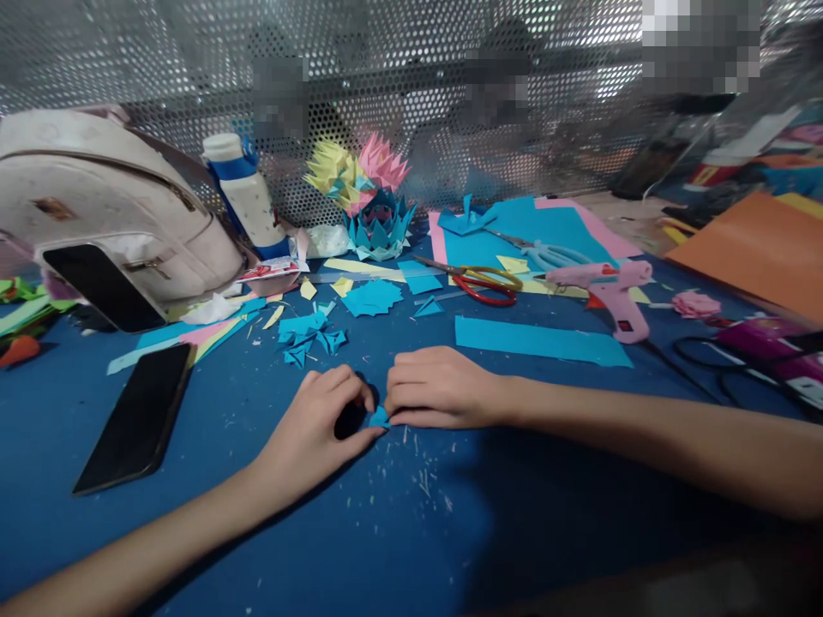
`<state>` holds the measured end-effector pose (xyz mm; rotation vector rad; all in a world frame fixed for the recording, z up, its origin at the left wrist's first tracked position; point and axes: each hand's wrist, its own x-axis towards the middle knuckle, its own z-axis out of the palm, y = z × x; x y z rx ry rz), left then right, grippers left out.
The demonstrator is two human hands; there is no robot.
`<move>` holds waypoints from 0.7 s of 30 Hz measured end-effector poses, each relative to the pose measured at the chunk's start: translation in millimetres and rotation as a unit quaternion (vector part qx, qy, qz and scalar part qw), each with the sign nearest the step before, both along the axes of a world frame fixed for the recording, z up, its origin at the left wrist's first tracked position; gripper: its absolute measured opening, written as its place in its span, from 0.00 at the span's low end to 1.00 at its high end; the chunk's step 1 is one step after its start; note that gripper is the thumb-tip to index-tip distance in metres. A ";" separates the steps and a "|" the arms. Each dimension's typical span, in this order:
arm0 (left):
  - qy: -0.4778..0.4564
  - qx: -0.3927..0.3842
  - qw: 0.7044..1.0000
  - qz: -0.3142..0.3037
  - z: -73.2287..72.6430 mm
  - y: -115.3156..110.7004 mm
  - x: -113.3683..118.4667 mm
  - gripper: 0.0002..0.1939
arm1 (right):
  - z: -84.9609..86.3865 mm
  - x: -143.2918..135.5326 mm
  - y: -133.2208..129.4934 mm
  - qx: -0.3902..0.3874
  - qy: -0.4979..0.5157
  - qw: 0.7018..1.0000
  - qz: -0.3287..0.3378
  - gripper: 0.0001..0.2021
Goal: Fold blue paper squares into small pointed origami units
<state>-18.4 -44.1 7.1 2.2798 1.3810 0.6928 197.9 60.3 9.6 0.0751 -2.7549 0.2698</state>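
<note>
Paper, blue and folded small [379, 418], is pinched between the thumb and forefinger of the left hand [315, 422], while the right hand [447, 390] is curled, its fingertips set against the paper's right edge. Whether the paper is also gripped by the right hand or merely pressed cannot be told. The paper is placed just right of the left hand and just left of the right, and both hands are touched by it, so neither is nearer. Its long axis is too hidden by the fingers to be made out.

Beyond the hands, folded blue pieces [312, 336] are clustered ahead of the left hand, and a blue strip [540, 341] is laid roughly crosswise ahead of the right forearm. Farther out, red-and-yellow-handled scissors [485, 285] and a pink glue gun [621, 296] are seen, with paper flowers [379, 231] stood behind. On the left, a dark phone [138, 420] is laid flat on the blue table [289, 548].
</note>
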 end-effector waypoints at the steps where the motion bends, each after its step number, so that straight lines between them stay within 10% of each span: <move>1: -0.006 -0.005 1.000 -0.001 0.6 -0.3 1.0 0.04 | -0.1 -0.1 -0.4 -0.003 0.000 1.000 0.003 0.14; 10: -0.079 -0.016 0.997 -0.010 2.3 -1.3 2.1 0.04 | -1.1 1.1 -3.1 -0.042 0.016 0.998 -0.035 0.17; 21: -0.140 0.019 0.989 0.029 4.9 -5.8 4.6 0.04 | -0.9 -9.7 -13.6 -0.320 -0.038 0.942 -0.093 0.14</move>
